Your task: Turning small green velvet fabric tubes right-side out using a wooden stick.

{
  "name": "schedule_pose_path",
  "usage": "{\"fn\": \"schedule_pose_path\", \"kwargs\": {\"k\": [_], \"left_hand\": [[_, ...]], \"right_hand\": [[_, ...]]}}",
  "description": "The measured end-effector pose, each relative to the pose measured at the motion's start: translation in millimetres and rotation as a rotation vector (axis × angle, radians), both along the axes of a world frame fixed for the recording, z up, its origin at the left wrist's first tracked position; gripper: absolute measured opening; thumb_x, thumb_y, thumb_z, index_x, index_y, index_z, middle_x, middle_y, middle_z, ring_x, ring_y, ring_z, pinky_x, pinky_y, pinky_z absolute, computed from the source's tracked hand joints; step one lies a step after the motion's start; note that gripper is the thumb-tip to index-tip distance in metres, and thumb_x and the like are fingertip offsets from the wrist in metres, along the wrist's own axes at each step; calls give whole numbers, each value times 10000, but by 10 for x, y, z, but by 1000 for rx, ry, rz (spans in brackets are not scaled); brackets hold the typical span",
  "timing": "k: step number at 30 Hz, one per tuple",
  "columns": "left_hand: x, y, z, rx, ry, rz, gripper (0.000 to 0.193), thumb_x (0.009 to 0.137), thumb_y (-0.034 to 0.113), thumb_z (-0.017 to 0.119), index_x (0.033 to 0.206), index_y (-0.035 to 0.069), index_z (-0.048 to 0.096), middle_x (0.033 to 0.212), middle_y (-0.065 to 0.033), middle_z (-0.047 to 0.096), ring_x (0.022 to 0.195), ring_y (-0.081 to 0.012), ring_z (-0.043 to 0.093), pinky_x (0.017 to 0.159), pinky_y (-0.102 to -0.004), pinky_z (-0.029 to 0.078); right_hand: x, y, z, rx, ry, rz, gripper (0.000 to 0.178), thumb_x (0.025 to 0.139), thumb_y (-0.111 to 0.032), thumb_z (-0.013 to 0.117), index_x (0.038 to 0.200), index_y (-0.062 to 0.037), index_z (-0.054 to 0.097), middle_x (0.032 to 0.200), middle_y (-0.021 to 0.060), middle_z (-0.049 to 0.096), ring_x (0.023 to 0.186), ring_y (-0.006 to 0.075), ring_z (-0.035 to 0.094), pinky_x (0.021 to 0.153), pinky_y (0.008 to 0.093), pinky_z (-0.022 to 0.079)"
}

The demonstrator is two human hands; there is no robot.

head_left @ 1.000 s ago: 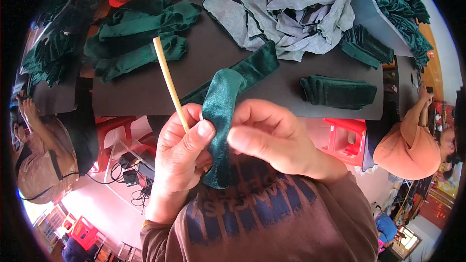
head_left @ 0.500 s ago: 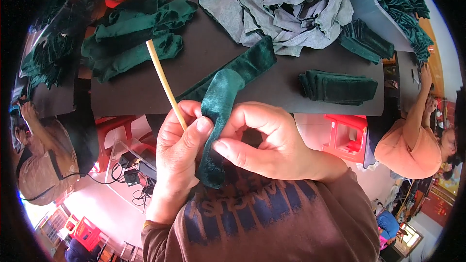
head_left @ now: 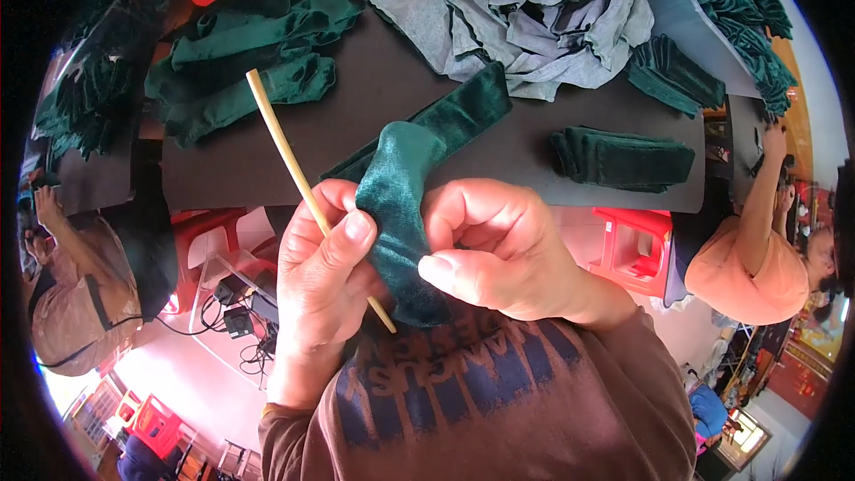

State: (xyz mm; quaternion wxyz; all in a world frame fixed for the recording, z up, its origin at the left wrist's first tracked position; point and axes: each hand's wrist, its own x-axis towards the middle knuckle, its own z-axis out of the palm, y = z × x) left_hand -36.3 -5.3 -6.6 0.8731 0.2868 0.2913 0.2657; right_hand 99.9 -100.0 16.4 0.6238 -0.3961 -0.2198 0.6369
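Observation:
Between my two hands is a dark green velvet strip (head_left: 396, 183), its wide face turned up and its lower end hanging by my shirt. My left hand (head_left: 325, 258) is closed, pinching the strip's left edge between thumb and fingers. A thin wooden stick (head_left: 283, 144) passes through the same hand, its upper end slanting to the left and its lower tip showing below. My right hand (head_left: 490, 249) grips the strip's right edge with thumb and curled fingers. Behind the held strip, another flat green velvet strip (head_left: 468, 107) lies diagonally on the dark table (head_left: 534, 160).
A heap of grey-backed fabric pieces (head_left: 525, 27) covers the back of the table. Folded green strips (head_left: 623, 158) lie stacked at right, with another stack (head_left: 672, 76) behind. Loose green velvet (head_left: 258, 53) lies at left. People work on both sides; red stools (head_left: 632, 249) stand below.
The strip has been spread from a folded, edge-on shape to a flatter one between my hands. The stick has tilted left, and its lower end now shows beneath my left hand.

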Motion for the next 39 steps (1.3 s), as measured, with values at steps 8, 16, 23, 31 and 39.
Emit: {"fn": "schedule_pose_path", "kwargs": {"k": [8,16,23,31,39], "left_hand": [[-23,7,33,93,91,82,165,841,124,603,949,53,501,754,-10,552,577,-39,480,484,-156,392],[-78,67,150,1181,265,-146,167,828,11,563,994,-1,544,863,-85,603,712,-111,545,628,-215,421],[-51,7,119,615,298,47,127,854,61,549,957,-14,548,846,-54,541,754,-96,512,700,-210,398],[-1,-75,141,436,173,-183,213,825,19,599,1017,-16,514,742,35,487,587,6,391,536,-137,306],[26,-115,108,393,75,-178,269,814,-7,598,1060,-15,489,844,-13,548,675,-27,466,598,-155,367]], "right_hand": [[-4,28,-112,87,-310,-107,48,840,-26,553,846,-27,506,820,-19,488,719,21,444,631,178,373],[-40,57,-113,103,-219,-155,168,904,-177,534,936,-14,554,813,-28,498,759,24,434,662,181,369],[43,51,-157,142,28,-130,288,932,-219,473,1098,2,553,1011,21,591,936,67,505,853,221,381],[1,84,-104,231,278,-128,418,916,-246,482,1236,21,441,1228,118,509,1113,166,490,946,303,384],[-57,116,-84,124,336,-98,425,924,-272,469,1228,23,440,1161,116,551,1071,163,519,932,302,396]]}}
